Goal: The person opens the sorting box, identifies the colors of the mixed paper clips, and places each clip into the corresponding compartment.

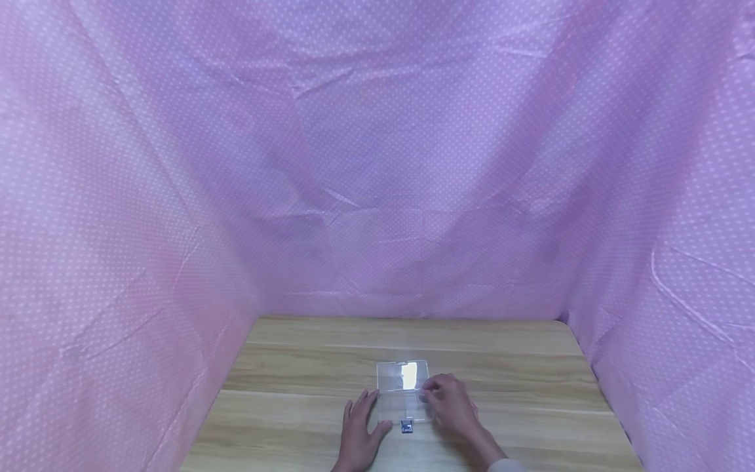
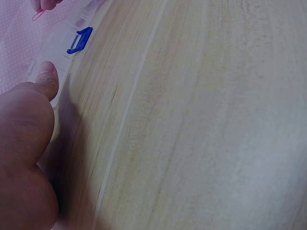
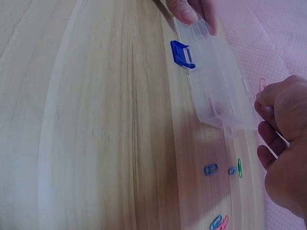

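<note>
A clear plastic compartment box (image 1: 390,408) lies on the table with its lid (image 1: 389,375) tipped back. Its blue latch (image 3: 179,52) sticks out at the front edge. My left hand (image 1: 357,438) rests against the box's left end, thumb (image 2: 47,79) at the front edge and fingers extended along the side. Over the box's right part, my right hand (image 1: 451,401) pinches a pink paper clip (image 3: 262,85) between thumb and forefinger. The clip also shows as a pink wire loop (image 2: 37,15) in the left wrist view.
Right of the box, in the right wrist view, lie a blue clip (image 3: 211,169), a smaller blue one (image 3: 232,170) and a green paper clip (image 3: 240,168). Nearer are teal (image 3: 215,222) and pink (image 3: 224,223) clips. Pink dotted cloth (image 1: 377,196) hangs around the wooden table (image 1: 283,406).
</note>
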Motion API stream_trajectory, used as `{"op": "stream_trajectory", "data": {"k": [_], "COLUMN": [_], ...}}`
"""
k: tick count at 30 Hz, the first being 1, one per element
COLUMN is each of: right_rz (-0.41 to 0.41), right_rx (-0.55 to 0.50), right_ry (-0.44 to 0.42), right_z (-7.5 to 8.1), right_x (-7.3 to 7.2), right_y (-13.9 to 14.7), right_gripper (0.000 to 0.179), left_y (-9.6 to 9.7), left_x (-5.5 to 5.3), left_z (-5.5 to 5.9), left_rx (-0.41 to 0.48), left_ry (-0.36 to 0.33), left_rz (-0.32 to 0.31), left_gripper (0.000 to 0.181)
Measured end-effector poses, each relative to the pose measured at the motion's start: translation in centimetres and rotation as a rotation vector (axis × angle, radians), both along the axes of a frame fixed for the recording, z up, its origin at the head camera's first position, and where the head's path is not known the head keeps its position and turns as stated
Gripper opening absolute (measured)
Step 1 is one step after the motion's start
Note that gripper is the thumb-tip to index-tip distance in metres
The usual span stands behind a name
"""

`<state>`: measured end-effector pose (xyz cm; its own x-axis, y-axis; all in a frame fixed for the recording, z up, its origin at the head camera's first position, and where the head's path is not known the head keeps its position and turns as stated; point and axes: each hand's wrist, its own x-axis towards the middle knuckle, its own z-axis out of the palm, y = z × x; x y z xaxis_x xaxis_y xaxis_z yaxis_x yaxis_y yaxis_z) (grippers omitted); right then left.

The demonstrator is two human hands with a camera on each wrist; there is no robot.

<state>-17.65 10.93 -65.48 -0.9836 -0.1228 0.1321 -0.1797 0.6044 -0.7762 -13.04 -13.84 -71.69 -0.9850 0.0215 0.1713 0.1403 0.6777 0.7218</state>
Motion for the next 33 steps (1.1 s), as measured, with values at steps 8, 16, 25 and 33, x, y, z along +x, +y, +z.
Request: {"op": "stream_trajectory", "data": {"k": [8, 16, 25, 33], "right_rz": [0.016, 0.045, 0.031, 0.037], "right_rx": [0.004, 0.098, 0.119, 0.106], "right_ry": [0.066, 0.096, 0.055, 0.048], "right_z": [-0.5, -0.7, -0.6, -1.0], "right_x": [-0.4, -0.5, -0.5, -0.5], "right_y": [-1.0, -1.7, -2.1, -2.2], "right_gripper": [0.012, 0.010, 0.012, 0.010], "left_y": [-0.1, -0.2, -0.1, -0.1], "left_x": [0.0, 0.1, 0.3, 0.1], "left_z": [-0.2, -0.2, -0.1, -0.1], "left_rx": [0.022, 0.025, 0.027, 0.026], "left_ry": [-0.039, -0.091, -0.061, -0.072], "left_rz": [0.013, 0.014, 0.023, 0.006], "left_gripper": [0.068, 0.069, 0.068, 0.067]}}
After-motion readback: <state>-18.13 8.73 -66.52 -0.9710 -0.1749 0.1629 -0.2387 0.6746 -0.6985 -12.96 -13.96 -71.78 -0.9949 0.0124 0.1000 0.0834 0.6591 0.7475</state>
